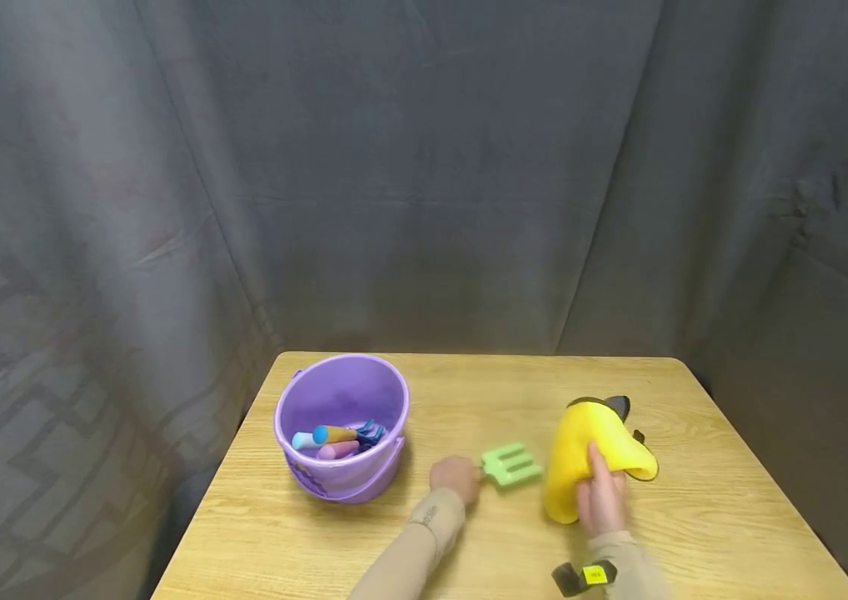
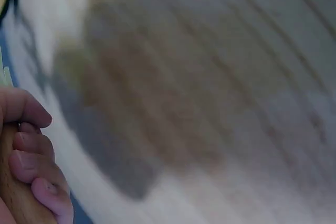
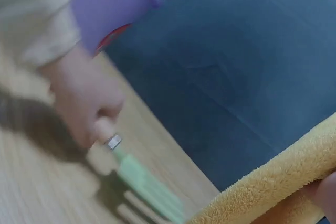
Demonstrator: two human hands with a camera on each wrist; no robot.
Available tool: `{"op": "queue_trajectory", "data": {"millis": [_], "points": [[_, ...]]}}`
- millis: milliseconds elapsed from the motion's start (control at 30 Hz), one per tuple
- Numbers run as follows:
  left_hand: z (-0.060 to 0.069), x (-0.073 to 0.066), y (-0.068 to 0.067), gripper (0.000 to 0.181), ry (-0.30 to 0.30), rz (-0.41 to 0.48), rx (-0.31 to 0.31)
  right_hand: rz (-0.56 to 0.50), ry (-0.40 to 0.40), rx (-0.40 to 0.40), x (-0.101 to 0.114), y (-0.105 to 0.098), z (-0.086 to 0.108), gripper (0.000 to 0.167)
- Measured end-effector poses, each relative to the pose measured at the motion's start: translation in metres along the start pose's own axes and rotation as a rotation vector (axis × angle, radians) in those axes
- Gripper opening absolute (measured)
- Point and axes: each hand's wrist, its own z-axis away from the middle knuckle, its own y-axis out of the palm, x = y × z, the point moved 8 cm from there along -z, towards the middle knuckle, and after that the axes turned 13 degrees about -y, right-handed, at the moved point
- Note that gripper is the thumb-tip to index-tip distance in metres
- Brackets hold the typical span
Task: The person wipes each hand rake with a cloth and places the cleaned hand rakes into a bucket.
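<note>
My left hand (image 1: pixel 456 479) grips the wooden handle (image 2: pixel 13 182) of a small hand fork, fingers curled round it. The light green tined head (image 1: pixel 511 464) points right, just above the table; a metal collar joins it to the handle in the right wrist view. To the right, my right hand (image 1: pixel 602 496) holds a folded yellow cloth (image 1: pixel 568 467) with dark edging, its thumb on the near side. The cloth looks fluffy in the right wrist view, where only a bit of the right hand (image 3: pixel 326 198) shows. Fork head and cloth are close but apart in the head view.
A purple bucket (image 1: pixel 345 490) stands on the left of the wooden table (image 1: pixel 724 500). Inside lie tools with a wooden blue-ended handle (image 1: pixel 339 434), a pink handle (image 1: pixel 337 450) and a light blue handle (image 1: pixel 304 440). Grey curtain (image 1: pixel 424 183) hangs behind.
</note>
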Motion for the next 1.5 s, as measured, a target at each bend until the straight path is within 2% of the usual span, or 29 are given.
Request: {"op": "queue_trajectory", "data": {"millis": [100, 200, 233, 300, 367, 433, 500, 567, 700, 800, 900, 1000, 1133, 1200, 1333, 1400, 1500], "points": [[0.001, 0.001, -0.01, 0.036, 0.003, 0.054, -0.026, 0.389, -0.004, 0.02, -0.006, 0.006, 0.003, 0.008], [0.002, 0.001, -0.022, 0.039, 0.015, 0.105, -0.059, 0.716, -0.035, 0.167, -0.014, 0.018, 0.006, 0.008], [0.002, 0.001, -0.026, 0.036, 0.021, 0.112, -0.076, 0.802, -0.038, 0.223, -0.018, 0.022, 0.007, 0.014], [0.002, 0.001, -0.035, 0.032, 0.032, 0.115, -0.109, 0.907, -0.043, 0.353, -0.028, 0.033, 0.01, 0.026], [0.003, 0.001, -0.043, 0.029, 0.034, 0.121, -0.123, 0.967, -0.023, 0.468, -0.041, 0.042, 0.013, 0.037], [0.003, 0.0, -0.051, 0.027, 0.031, 0.146, -0.131, 1.034, 0.005, 0.545, -0.053, 0.048, 0.015, 0.043], [0.005, -0.002, -0.059, 0.027, 0.035, 0.181, -0.128, 1.117, -0.007, 0.62, -0.061, 0.053, 0.016, 0.044], [0.006, -0.004, -0.069, 0.024, 0.045, 0.199, -0.142, 1.231, -0.072, 0.706, -0.066, 0.058, 0.015, 0.047], [0.011, -0.008, -0.086, 0.023, 0.076, 0.182, -0.228, 1.441, -0.371, 0.836, -0.065, 0.071, 0.013, 0.039], [0.014, -0.01, -0.095, 0.029, 0.102, 0.167, -0.298, 1.516, -0.531, 0.829, -0.062, 0.075, 0.009, 0.028], [0.017, -0.011, -0.1, 0.033, 0.116, 0.153, -0.331, 1.57, -0.578, 0.82, -0.062, 0.075, 0.005, 0.03], [0.019, -0.013, -0.101, 0.037, 0.114, 0.127, -0.327, 1.653, -0.603, 0.811, -0.06, 0.073, 0.0, 0.04], [0.022, -0.018, -0.099, 0.041, 0.115, 0.054, -0.319, 1.785, -0.509, 0.772, -0.058, 0.064, -0.011, 0.052], [0.025, -0.019, -0.099, 0.043, 0.114, 0.017, -0.325, 1.845, -0.417, 0.767, -0.058, 0.058, -0.016, 0.056], [0.029, -0.02, -0.098, 0.043, 0.103, -0.028, -0.31, 1.857, -0.314, 0.724, -0.055, 0.047, -0.023, 0.058], [0.032, -0.021, -0.098, 0.04, 0.108, -0.032, -0.306, 1.864, -0.298, 0.716, -0.053, 0.043, -0.026, 0.059], [0.035, -0.021, -0.102, 0.027, 0.129, -0.004, -0.332, 1.85, -0.275, 0.695, -0.049, 0.036, -0.032, 0.06]]}}
